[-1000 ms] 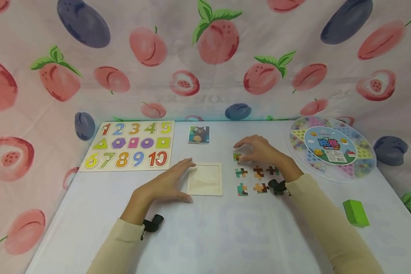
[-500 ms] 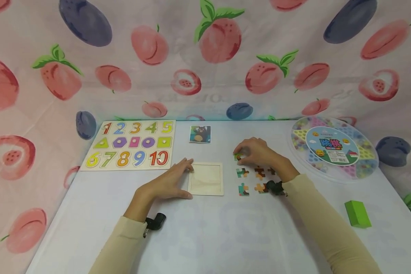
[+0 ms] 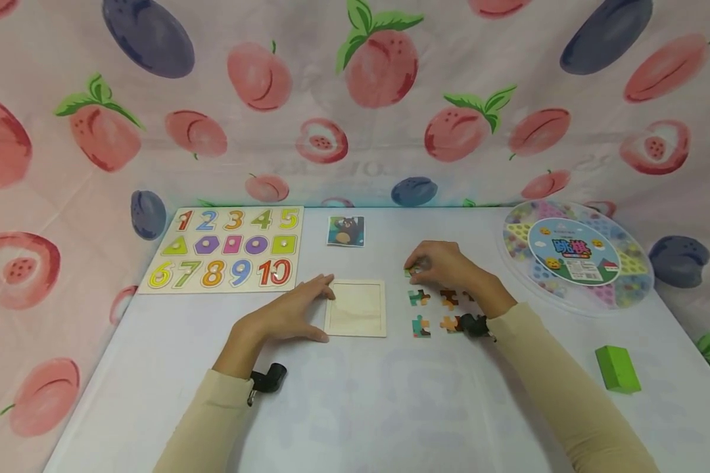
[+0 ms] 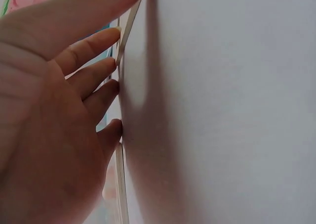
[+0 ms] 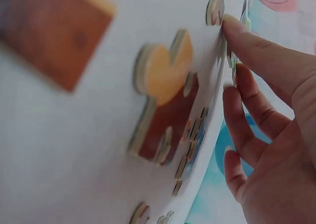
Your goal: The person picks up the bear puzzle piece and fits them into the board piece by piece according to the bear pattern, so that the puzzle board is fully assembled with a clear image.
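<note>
My right hand (image 3: 449, 266) pinches a small green-edged jigsaw piece (image 3: 409, 271) between thumb and fingertips, low at the table. The right wrist view shows that piece (image 5: 230, 56) edge-on, mostly covered by the fingers. Below this hand lie several more jigsaw pieces (image 3: 418, 297) in spaced rows, some hidden by the wrist and its camera. My left hand (image 3: 290, 312) rests with loosely spread fingers at the left side of a square wooden puzzle tray (image 3: 355, 309) with nothing in it. Its thumb lies by the near left corner, the index finger by the far left one.
A picture card of a bear (image 3: 346, 231) lies behind the tray. At the back left is a number-and-shape board (image 3: 275, 226). A round Chinese checkers set (image 3: 574, 253) sits at the back right, a green block (image 3: 618, 369) nearer. Fruit-print cloth (image 3: 378, 131) hangs behind the table.
The right thumb and fingers have come together on the far left jigsaw piece, and that hand has dropped slightly. The left hand stays almost still beside the tray.
</note>
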The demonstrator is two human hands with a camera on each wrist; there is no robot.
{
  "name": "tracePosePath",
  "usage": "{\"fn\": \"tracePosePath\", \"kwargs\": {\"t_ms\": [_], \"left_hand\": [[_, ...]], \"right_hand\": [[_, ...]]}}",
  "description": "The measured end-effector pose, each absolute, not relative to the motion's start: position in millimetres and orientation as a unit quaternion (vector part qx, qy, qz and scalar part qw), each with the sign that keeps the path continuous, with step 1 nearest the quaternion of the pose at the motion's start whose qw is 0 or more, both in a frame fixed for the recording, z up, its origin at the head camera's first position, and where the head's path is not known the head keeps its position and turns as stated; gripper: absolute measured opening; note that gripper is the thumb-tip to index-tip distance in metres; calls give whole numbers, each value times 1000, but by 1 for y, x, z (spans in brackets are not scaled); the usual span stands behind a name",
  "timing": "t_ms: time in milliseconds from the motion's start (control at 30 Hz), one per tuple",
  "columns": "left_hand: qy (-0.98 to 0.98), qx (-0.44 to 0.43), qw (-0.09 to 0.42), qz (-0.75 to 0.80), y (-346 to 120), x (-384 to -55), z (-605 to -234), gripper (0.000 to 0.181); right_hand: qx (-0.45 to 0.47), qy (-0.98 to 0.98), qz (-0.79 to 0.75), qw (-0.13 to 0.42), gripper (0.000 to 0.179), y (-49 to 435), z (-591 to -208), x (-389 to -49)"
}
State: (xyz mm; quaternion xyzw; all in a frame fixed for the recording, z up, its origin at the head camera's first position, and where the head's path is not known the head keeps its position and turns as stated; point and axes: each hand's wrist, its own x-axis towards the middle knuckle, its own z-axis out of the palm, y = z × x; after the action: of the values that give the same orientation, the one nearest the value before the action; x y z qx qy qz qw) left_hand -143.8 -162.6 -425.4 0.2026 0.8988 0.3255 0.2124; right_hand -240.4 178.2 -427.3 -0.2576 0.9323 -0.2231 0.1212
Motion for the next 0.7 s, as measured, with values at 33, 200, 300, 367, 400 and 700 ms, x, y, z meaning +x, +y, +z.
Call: {"fn": "tracePosePath", "kwargs": {"t_ms": [33, 200, 300, 367, 400, 700], "left_hand": [[898, 200, 216, 328, -163, -144, -425, 70], [898, 197, 221, 326, -163, -145, -425, 68], [900, 199, 215, 323, -163, -145, -426, 67], [901, 198, 213, 321, -163, -145, -426, 67], [902, 199, 211, 320, -163, -145, -427, 67], [901, 208, 201, 323, -162, -144, -427, 66]], "right_hand": [[-260, 931, -226, 120, 24, 178, -427, -240], [-271, 922, -249, 118, 23, 177, -427, -238], [-278, 918, -257, 117, 22, 176, -427, -238], [-277, 917, -262, 119, 21, 176, -427, -238], [-279, 916, -264, 118, 21, 176, -427, -237], [-255, 912, -296, 124, 28, 174, -426, -237]]}}
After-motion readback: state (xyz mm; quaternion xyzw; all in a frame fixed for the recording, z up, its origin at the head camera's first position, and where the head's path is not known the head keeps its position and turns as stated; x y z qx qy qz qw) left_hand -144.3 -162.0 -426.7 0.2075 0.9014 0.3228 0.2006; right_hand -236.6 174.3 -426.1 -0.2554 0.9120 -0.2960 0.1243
